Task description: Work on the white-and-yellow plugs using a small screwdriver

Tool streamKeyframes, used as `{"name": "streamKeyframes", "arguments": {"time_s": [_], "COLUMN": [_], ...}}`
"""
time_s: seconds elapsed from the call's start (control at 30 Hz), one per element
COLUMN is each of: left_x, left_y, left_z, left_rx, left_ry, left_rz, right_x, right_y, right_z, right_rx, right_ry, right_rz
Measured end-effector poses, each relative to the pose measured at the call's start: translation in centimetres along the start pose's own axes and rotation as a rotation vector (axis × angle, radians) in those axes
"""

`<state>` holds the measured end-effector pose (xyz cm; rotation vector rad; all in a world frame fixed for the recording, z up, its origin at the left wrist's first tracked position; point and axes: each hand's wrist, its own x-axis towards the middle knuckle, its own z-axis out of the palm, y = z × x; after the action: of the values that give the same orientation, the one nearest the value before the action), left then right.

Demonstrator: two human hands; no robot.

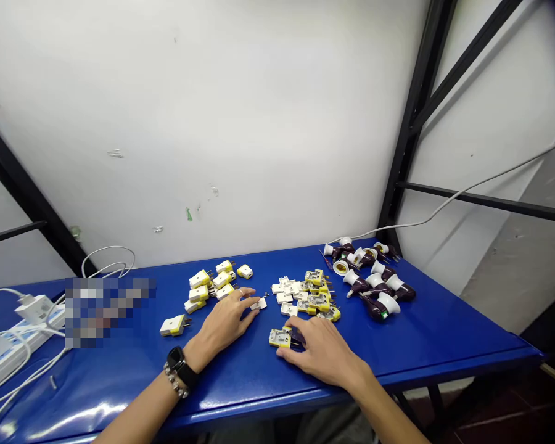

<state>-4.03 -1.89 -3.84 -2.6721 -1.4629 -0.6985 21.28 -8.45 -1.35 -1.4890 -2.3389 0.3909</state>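
Observation:
My right hand [322, 349] grips an opened yellow-and-white plug base [280, 337] between thumb and fingers, its inner metal parts facing up. My left hand [226, 317] has its fingertips on a small white plug cover [259, 304] lying on the table. Tiny metal bits [266, 295] lie just beyond that cover. Behind my right hand is a pile of open yellow plug bases [319, 301], with loose white covers [284, 288] on its left side. Closed yellow-and-white plugs [198, 279] are grouped beyond my left hand, and a single closed plug [172, 325] sits nearer, to the left.
Several dark lamp sockets with white rims [380, 283] are heaped at the right back of the blue table [398, 351], beside a screwdriver [324, 258]. White cables and a power strip [9, 351] occupy the left. Black frame posts [409, 123] flank the wall.

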Motion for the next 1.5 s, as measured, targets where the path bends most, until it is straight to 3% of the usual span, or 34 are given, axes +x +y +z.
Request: {"name": "streamKeyframes", "arguments": {"time_s": [0.3, 0.93, 1.13, 1.3, 1.5], "left_x": [0.6, 0.7, 1.0, 2.6, 4.4], "left_y": [0.8, 0.2, 0.2, 2.2, 5.1], "left_z": [-1.3, -1.0, -1.3, -1.8, 0.2], "left_rx": [0.023, -0.066, -0.13, -0.254, -0.191], "left_ry": [-0.005, 0.09, 0.199, 0.274, 0.099], "left_rz": [-0.025, -0.093, -0.112, -0.11, 0.004], "right_x": [0.0, -0.1, -0.1, 0.0, -0.1], "right_y": [-0.1, -0.1, 0.0, -0.2, 1.2], "right_z": [0.0, -0.1, 0.0, 0.2, -2.4], "right_rx": [0.007, 0.015, 0.0, 0.016, 0.067], "right_ry": [-0.002, -0.003, 0.009, 0.063, 0.246], "right_rz": [0.001, 0.008, -0.001, -0.012, 0.036]}}
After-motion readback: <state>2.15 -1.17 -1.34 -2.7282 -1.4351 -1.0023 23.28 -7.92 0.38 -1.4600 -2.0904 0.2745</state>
